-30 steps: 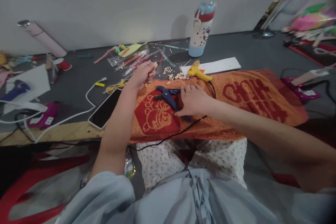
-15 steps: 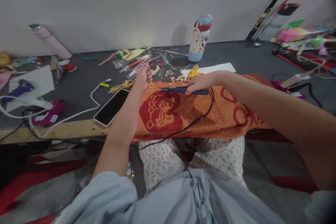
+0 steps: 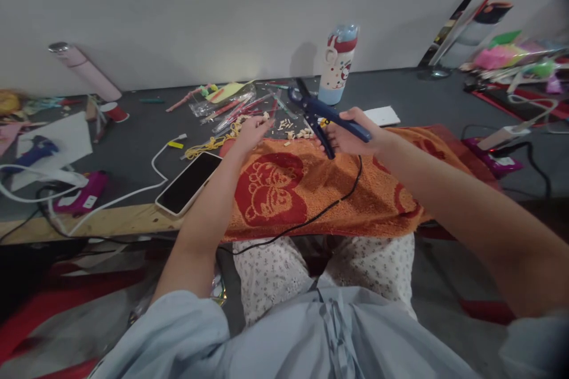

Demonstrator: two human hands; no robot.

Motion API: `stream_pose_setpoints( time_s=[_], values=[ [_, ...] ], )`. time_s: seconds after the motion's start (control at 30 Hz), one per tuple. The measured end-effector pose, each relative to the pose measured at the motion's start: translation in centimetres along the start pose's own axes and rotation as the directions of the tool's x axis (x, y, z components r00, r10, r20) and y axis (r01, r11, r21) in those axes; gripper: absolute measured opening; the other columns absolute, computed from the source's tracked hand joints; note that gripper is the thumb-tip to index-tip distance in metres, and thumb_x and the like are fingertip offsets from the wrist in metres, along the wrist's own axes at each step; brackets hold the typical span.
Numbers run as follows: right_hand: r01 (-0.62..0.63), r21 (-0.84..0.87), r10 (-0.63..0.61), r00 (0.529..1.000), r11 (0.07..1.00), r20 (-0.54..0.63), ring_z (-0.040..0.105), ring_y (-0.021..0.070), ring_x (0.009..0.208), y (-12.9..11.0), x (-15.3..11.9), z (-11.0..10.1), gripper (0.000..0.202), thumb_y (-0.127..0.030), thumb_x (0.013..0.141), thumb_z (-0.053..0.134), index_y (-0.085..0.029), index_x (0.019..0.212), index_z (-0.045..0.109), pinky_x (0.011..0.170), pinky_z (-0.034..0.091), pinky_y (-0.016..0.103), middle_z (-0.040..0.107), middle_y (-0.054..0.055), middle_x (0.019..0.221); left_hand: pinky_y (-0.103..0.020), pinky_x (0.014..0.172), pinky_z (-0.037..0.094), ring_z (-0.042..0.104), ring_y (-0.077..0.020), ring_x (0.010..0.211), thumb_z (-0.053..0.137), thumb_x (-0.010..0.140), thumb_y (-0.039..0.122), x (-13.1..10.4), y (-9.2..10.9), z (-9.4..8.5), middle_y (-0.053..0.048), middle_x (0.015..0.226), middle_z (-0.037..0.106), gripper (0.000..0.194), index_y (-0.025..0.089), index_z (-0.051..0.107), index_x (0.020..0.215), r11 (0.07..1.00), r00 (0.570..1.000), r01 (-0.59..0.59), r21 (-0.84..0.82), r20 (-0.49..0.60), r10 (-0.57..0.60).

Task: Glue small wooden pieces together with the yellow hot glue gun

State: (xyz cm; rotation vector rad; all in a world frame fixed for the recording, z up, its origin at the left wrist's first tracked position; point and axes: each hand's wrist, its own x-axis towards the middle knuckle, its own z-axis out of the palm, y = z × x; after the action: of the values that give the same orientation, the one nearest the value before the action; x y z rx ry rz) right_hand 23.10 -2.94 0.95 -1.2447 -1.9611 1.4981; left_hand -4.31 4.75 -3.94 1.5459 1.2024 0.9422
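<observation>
My right hand (image 3: 351,134) is wrapped around a dark blue pair of pliers (image 3: 322,111), whose arms spread apart above the towel's back edge. My left hand (image 3: 255,132) is closed in a pinch beside the small beige pieces; a beige piece (image 3: 266,115) shows at its fingertips, but exactly what it grips is too small to make out. More loose beige pieces (image 3: 287,125) lie between the two hands. Yellow cord (image 3: 208,145) lies left of my left hand and runs up behind it. Beneath both forearms spreads an orange and red towel (image 3: 275,189).
A phone (image 3: 189,183) rests left of the towel, near a white cable (image 3: 155,160). Behind stand a patterned bottle (image 3: 338,65) and plastic-wrapped sticks (image 3: 231,109). A black cable (image 3: 311,217) crosses the towel. White paper (image 3: 381,116) lies to the right.
My right hand has lifted and turned the pliers, which were closed and level over the towel and now stand spread apart. My left hand has shifted slightly right and lowered.
</observation>
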Motion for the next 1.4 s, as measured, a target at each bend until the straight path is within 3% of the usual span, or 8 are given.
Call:
stream_pose_setpoints(
  time_s=[0.1,0.23,0.37,0.47,0.7,0.87,1.13,1.4],
  values=[
    [0.028,-0.187,-0.04,0.997,0.982,-0.061,0.067,0.0228,0.089,0.2,0.5,-0.1,0.091,-0.042,0.091,-0.021,-0.004,0.134,0.05,0.081,0.052,0.037,0.068,0.02,0.109,-0.021,0.046,0.021,0.029,-0.0068,0.044,0.058,0.085,0.031,-0.3,0.4,0.7,0.007,0.049,0.035,0.021,0.016,0.06,0.07,0.976,0.991,-0.126,0.175,-0.026,0.133],
    [0.027,-0.279,-0.047,0.997,0.96,-0.064,0.067,0.0241,0.087,0.8,1.5,-0.2,0.096,-0.044,0.088,-0.027,-0.004,0.143,0.04,0.08,0.052,0.038,0.068,0.02,0.11,-0.023,0.05,0.022,0.029,-0.0086,0.048,0.058,0.084,0.033,-0.9,1.3,1.4,0.007,0.05,0.035,0.021,0.017,0.059,0.07,0.962,0.985,-0.138,0.238,-0.07,0.158],
    [0.058,-0.165,-0.063,0.998,0.985,-0.024,0.067,0.0262,0.084,1.1,2.2,-0.2,0.094,-0.042,0.088,-0.025,-0.003,0.142,0.04,0.08,0.053,0.039,0.069,0.021,0.109,-0.024,0.055,0.027,0.037,-0.0099,0.054,0.059,0.081,0.03,-1.5,1.6,1.6,0.004,0.056,0.045,0.018,0.016,0.06,0.07,0.905,0.979,-0.163,0.394,-0.048,0.197],
    [0.115,-0.018,-0.114,0.993,0.993,0.029,0.067,0.0271,0.089,1.5,2.5,-0.2,0.09,-0.037,0.087,-0.024,-0.001,0.14,0.039,0.084,0.053,0.042,0.068,0.023,0.11,-0.024,0.057,0.03,0.042,-0.011,0.056,0.059,0.082,0.031,-1.8,1.3,1.6,0.003,0.057,0.049,0.017,0.016,0.064,0.076,0.827,0.98,-0.191,0.528,0.059,0.189],
    [0.149,0.231,-0.155,0.988,0.962,0.007,0.066,0.0265,0.086,3.1,2.2,0.9,0.087,-0.053,0.086,-0.012,-0.006,0.135,0.044,0.081,0.053,0.042,0.068,0.02,0.102,-0.028,0.064,0.037,0.058,-0.0178,0.07,0.054,0.086,0.033,-2.1,0.7,2.3,-0.005,0.076,0.068,0.021,0.019,0.07,0.088,0.603,0.983,-0.185,0.776,0.159,0.096],
    [0.153,0.292,-0.152,0.988,0.944,-0.027,0.065,0.0236,0.081,3.5,2.2,1.6,0.078,-0.054,0.089,-0.004,-0.009,0.128,0.048,0.081,0.052,0.04,0.068,0.017,0.095,-0.032,0.075,0.044,0.065,-0.0224,0.085,0.05,0.089,0.035,-1.9,0.5,2.7,-0.011,0.094,0.074,0.028,0.017,0.072,0.094,0.556,0.99,-0.122,0.822,0.138,0.014],
    [0.151,0.32,-0.164,0.986,0.935,0.016,0.066,0.0265,0.085,3.4,2.3,1.7,0.068,-0.037,0.09,-0.005,-0.01,0.131,0.041,0.081,0.053,0.044,0.067,0.018,0.097,-0.035,0.083,0.046,0.067,-0.0257,0.097,0.043,0.091,0.031,-2.0,0.8,2.5,-0.012,0.106,0.075,0.035,0.017,0.073,0.102,0.441,0.979,-0.176,0.88,0.203,-0.015],
    [0.08,0.217,-0.068,0.996,0.973,-0.061,0.066,0.0273,0.085,4.1,2.4,2.2,0.092,-0.072,0.083,-0.007,-0.018,0.129,0.051,0.075,0.053,0.042,0.068,0.015,0.092,-0.033,0.079,0.047,0.068,-0.0243,0.093,0.044,0.089,0.026,-2.1,1.1,2.3,-0.01,0.105,0.075,0.034,0.019,0.07,0.109,0.434,0.98,-0.152,0.888,0.192,-0.049]
  ],
)
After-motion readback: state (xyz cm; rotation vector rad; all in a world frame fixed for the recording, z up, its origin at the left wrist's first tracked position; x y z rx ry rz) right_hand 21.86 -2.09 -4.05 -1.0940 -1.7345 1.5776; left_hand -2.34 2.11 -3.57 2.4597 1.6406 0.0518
